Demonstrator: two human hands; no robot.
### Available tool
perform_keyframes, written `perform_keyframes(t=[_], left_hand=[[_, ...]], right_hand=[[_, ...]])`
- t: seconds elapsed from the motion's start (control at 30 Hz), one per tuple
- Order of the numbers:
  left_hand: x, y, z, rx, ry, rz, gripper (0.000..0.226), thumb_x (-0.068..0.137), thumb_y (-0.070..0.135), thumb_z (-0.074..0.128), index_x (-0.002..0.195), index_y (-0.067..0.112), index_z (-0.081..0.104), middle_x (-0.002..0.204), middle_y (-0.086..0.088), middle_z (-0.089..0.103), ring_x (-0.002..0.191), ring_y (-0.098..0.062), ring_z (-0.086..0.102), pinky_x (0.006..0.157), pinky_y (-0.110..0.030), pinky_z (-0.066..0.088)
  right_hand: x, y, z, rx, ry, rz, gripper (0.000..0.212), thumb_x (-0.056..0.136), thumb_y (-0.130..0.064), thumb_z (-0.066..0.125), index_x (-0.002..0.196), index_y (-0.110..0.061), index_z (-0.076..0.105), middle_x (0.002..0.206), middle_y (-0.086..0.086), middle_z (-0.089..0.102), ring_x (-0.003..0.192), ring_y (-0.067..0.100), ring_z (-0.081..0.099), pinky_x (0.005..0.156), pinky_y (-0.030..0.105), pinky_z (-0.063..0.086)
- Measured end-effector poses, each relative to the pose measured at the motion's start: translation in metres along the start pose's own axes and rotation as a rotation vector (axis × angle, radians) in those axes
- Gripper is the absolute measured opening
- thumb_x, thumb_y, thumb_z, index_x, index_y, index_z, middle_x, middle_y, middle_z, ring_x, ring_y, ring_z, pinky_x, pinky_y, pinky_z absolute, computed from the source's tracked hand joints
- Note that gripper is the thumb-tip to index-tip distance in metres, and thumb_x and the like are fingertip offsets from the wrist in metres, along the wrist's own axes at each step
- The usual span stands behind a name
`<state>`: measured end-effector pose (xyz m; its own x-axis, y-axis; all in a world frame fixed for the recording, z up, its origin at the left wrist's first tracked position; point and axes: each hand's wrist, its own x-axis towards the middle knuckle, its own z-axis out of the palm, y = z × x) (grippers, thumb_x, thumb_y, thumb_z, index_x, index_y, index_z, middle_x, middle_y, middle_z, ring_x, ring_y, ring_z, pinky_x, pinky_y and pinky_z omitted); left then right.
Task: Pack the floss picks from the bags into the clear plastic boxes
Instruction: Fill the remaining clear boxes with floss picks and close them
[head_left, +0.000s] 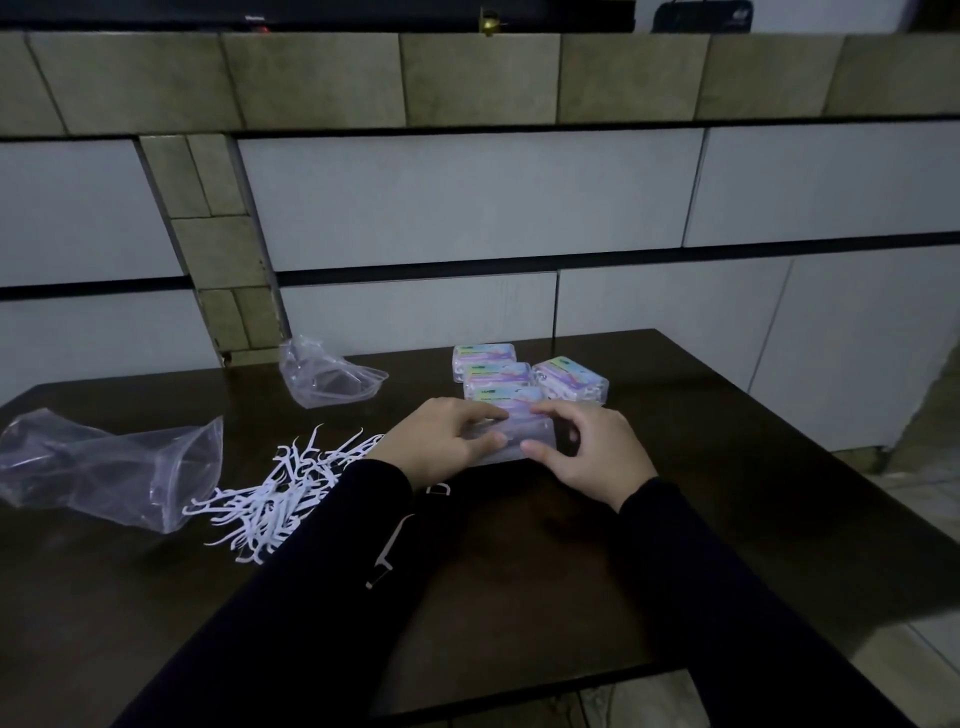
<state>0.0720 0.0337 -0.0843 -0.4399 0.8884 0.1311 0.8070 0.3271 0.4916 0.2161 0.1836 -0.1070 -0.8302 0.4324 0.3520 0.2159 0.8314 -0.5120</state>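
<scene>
Left hand (447, 441) and right hand (587, 452) each close their grip, thumb and curled fingers, on one clear plastic box (519, 434) at the tabletop (519, 571) centre. Loose floss picks (280, 493) lie left, beside an open bag (104, 467); three filled boxes (519, 374) stand just behind

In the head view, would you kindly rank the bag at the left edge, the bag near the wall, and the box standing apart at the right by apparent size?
1. Bag at the left edge, though it lies nearer the camera.
2. Bag near the wall.
3. Box standing apart at the right.
</scene>
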Motion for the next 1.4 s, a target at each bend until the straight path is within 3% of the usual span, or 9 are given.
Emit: perform_keyframes(t=[0.27, 0.57, 0.67, 0.77, 0.9, 1.0, 1.1, 1.23, 1.4], left_hand=[[0.003, 0.002, 0.006, 0.240, 0.049, 0.073, 0.052, 0.082, 0.057, 0.062, 0.126, 0.028, 0.058, 0.118, 0.001, 0.059, 0.112, -0.015, 0.049, 0.089, -0.025, 0.036], [0.009, 0.023, 0.031, 0.670, 0.056, 0.062, 0.049, 0.095, 0.061, 0.028, 0.122, 0.022, 0.041, 0.116, -0.012, 0.058, 0.103, -0.026, 0.049, 0.081, -0.033, 0.040], [0.014, 0.018, 0.035, 0.759, 0.013, 0.123, 0.073, 0.084, 0.066, -0.006, 0.125, 0.022, 0.036, 0.118, -0.015, 0.055, 0.099, -0.031, 0.050, 0.077, -0.038, 0.039], [0.014, 0.021, 0.041, 0.822, 0.062, 0.161, 0.058, 0.093, 0.057, 0.007, 0.123, 0.020, 0.038, 0.114, -0.015, 0.056, 0.096, -0.032, 0.051, 0.075, -0.036, 0.039], [0.010, 0.035, 0.029, 0.711, 0.295, 0.106, 0.035, 0.105, 0.033, 0.018, 0.128, 0.020, 0.041, 0.093, -0.003, 0.048, 0.080, -0.024, 0.054, 0.066, -0.034, 0.040], [0.015, 0.034, 0.023, 0.531, 0.267, 0.048, 0.039, 0.104, 0.028, 0.031, 0.142, 0.018, 0.031, 0.109, -0.007, 0.047, 0.083, -0.025, 0.052, 0.062, -0.034, 0.033], [0.019, 0.026, 0.015, 0.203, 0.307, -0.065, 0.033, 0.098, 0.043, 0.045, 0.115, 0.016, 0.049, 0.105, -0.005, 0.050, 0.093, -0.022, 0.054, 0.073, -0.031, 0.041], [0.019, 0.008, 0.014, -0.039, 0.572, -0.145, 0.009, 0.098, 0.025, 0.049, 0.103, 0.017, 0.050, 0.102, -0.004, 0.057, 0.091, -0.020, 0.055, 0.077, -0.033, 0.046], [0.016, 0.001, 0.024, 0.090, 0.555, -0.170, 0.042, 0.096, 0.025, 0.049, 0.138, 0.018, 0.047, 0.115, -0.004, 0.060, 0.101, -0.018, 0.056, 0.089, -0.031, 0.047]], right_hand=[[0.002, 0.001, -0.005, 0.009, -0.168, 0.122, 0.073, 0.076, -0.054, 0.072, 0.140, -0.036, 0.042, 0.135, -0.008, 0.050, 0.120, 0.015, 0.043, 0.106, 0.037, 0.036], [0.007, 0.008, 0.000, 0.138, -0.247, 0.225, 0.082, 0.074, -0.051, 0.075, 0.144, -0.035, 0.036, 0.140, -0.008, 0.051, 0.130, 0.011, 0.043, 0.114, 0.044, 0.019], [0.008, 0.007, -0.002, 0.090, -0.287, 0.231, 0.082, 0.079, -0.052, 0.070, 0.148, -0.033, 0.030, 0.144, -0.006, 0.047, 0.135, 0.017, 0.038, 0.111, 0.043, 0.016], [0.010, 0.008, -0.004, 0.078, -0.320, 0.233, 0.079, 0.079, -0.053, 0.069, 0.147, -0.033, 0.033, 0.146, -0.005, 0.044, 0.135, 0.020, 0.035, 0.111, 0.044, 0.018], [0.010, 0.008, -0.004, 0.051, -0.354, 0.239, 0.078, 0.077, -0.059, 0.068, 0.144, -0.034, 0.039, 0.141, -0.003, 0.048, 0.133, 0.025, 0.036, 0.106, 0.042, 0.023], [0.010, 0.011, 0.001, 0.061, -0.342, 0.253, 0.086, 0.072, -0.066, 0.068, 0.145, -0.035, 0.036, 0.143, -0.005, 0.046, 0.133, 0.028, 0.034, 0.104, 0.040, 0.024], [0.010, 0.011, 0.001, 0.081, -0.321, 0.295, 0.086, 0.071, -0.063, 0.071, 0.145, -0.036, 0.036, 0.145, -0.007, 0.044, 0.135, 0.028, 0.033, 0.107, 0.044, 0.022], [0.013, 0.004, 0.000, 0.071, -0.328, 0.338, 0.083, 0.073, -0.055, 0.074, 0.144, -0.034, 0.038, 0.145, -0.007, 0.046, 0.136, 0.022, 0.035, 0.112, 0.050, 0.014], [0.012, -0.009, -0.004, 0.003, -0.322, 0.342, 0.077, 0.076, -0.050, 0.074, 0.143, -0.027, 0.042, 0.144, -0.006, 0.046, 0.134, 0.019, 0.039, 0.111, 0.049, 0.019]])
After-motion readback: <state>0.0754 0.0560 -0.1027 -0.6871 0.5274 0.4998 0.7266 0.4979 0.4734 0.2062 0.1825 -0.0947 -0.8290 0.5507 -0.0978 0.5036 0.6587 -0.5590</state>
